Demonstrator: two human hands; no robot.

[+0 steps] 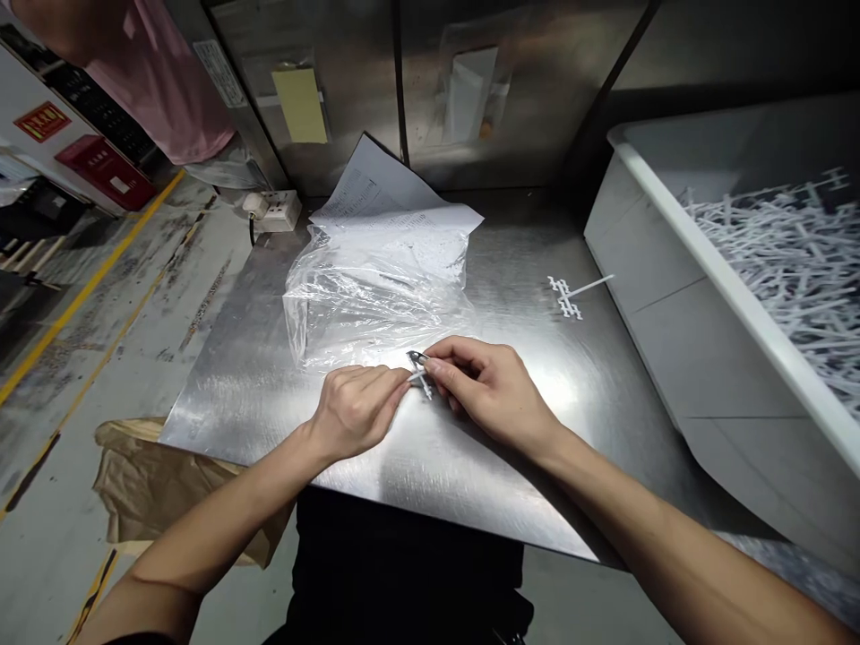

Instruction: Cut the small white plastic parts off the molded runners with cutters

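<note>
My left hand [359, 408] is closed, its thumb and fingers pinching the stem of a small white plastic sprue [425, 387] over the metal table. Opposite it, my right hand [487, 385] is closed around a small dark metal tool [417, 356], whose tip meets the sprue; its exact kind is partly hidden by the fingers. Another white sprue [565, 296], branched with a long stem, lies on the table to the right. Beyond my hands a clear plastic bag [376, 305] rests over part of a printed paper sheet [390, 197].
A large grey-white bin [645, 296] full of white plastic sprues [793, 260] stands at the right. A power strip [279, 211] sits at the table's back left. Brown paper [161, 484] hangs below the left edge. A person in pink [158, 72] is at the upper left.
</note>
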